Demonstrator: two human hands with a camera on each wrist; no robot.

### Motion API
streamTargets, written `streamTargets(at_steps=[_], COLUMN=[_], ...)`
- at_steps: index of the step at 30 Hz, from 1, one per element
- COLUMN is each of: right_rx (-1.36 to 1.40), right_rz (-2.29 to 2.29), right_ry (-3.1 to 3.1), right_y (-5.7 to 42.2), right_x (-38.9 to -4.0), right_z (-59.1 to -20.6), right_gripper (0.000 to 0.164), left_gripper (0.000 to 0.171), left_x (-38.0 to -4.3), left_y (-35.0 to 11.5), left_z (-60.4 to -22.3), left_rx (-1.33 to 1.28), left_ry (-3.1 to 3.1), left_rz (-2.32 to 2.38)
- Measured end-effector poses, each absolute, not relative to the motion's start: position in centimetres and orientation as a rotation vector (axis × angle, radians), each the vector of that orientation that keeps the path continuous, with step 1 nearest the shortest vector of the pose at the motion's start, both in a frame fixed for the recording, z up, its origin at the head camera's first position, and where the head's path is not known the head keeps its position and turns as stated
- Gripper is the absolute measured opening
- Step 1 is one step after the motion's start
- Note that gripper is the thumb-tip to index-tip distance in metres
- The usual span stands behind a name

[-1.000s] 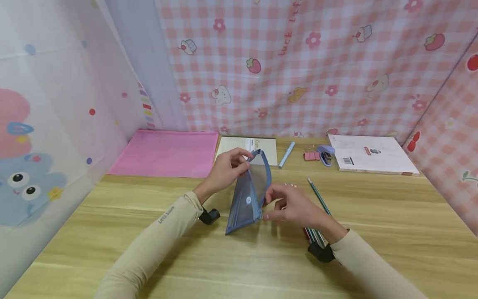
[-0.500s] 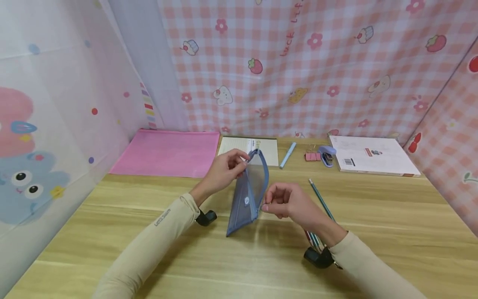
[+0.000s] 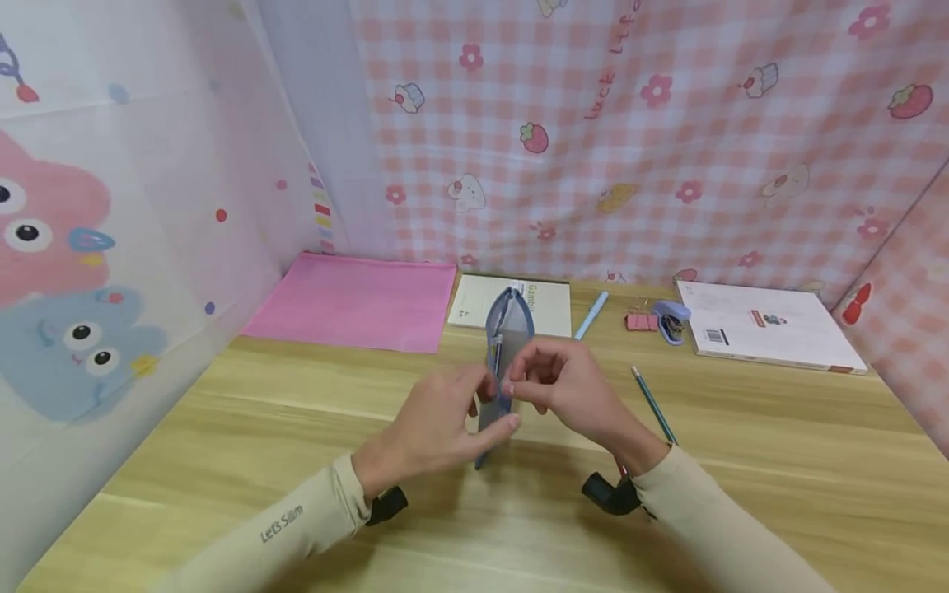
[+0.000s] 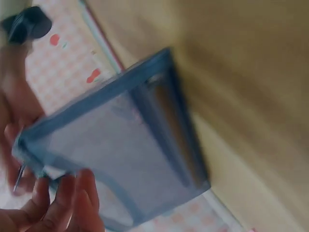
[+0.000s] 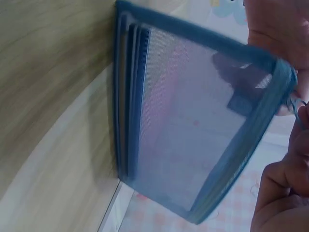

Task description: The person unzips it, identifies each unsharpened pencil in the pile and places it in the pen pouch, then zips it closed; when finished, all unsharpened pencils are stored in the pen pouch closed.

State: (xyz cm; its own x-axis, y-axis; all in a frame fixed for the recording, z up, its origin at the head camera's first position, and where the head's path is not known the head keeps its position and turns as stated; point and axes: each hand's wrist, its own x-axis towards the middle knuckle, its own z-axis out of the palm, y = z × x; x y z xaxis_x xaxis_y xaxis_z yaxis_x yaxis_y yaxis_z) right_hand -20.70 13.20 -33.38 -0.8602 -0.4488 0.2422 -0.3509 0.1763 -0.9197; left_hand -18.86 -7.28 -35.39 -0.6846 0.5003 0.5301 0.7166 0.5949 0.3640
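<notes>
A blue mesh zipper pouch (image 3: 510, 317) stands upright on its long edge over the table, its zipped mouth gaping at the top. A long brownish strip (image 4: 171, 130) lies inside along its bottom. My right hand (image 3: 574, 391) pinches the pouch's near zipper end; a frayed tail (image 5: 294, 104) shows by those fingers. My left hand (image 3: 437, 420) is beside the same near end, thumb spread away from the fingers. Its fingertips (image 4: 67, 191) are right at the pouch's corner in the left wrist view.
Behind lie a pink folder (image 3: 356, 301), a notepad (image 3: 474, 301), a light blue pen (image 3: 591, 315), a pink binder clip (image 3: 641, 321), a purple stapler (image 3: 671, 321) and a white book (image 3: 771, 325). A green pencil (image 3: 654, 403) lies by my right wrist.
My left hand has left the pouch's far end and come to its near end. The pouch has turned more end-on, and my right hand has risen slightly with its near end.
</notes>
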Motion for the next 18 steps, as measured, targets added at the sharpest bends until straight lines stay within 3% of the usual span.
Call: streamTargets(at_steps=[3, 9, 14, 18], right_rx=[-0.784, -0.761, -0.711, -0.805], right_rz=[-1.821, -1.845, -1.830, -1.728], right_ry=[2.354, 2.409, 2.520, 2.680], right_y=[12.9, 12.9, 13.9, 14.3], right_x=[-20.7, -21.4, -22.3, -22.4], right_z=[-33.3, -33.5, -34.1, -34.3], right_gripper=[0.008, 0.007, 0.008, 0.010], left_gripper=[0.032, 0.017, 0.015, 0.015], left_x=[-18.8, -19.2, -19.2, -19.1], left_y=[-6.8, -6.5, -6.4, -6.4], left_z=[-36.3, -37.1, -37.2, -37.3], left_rx=[-0.941, -0.914, -0.963, -0.989], left_ry=[-2.393, -2.265, -2.167, -2.061], left_rz=[-0.634, -0.437, -0.265, -0.123])
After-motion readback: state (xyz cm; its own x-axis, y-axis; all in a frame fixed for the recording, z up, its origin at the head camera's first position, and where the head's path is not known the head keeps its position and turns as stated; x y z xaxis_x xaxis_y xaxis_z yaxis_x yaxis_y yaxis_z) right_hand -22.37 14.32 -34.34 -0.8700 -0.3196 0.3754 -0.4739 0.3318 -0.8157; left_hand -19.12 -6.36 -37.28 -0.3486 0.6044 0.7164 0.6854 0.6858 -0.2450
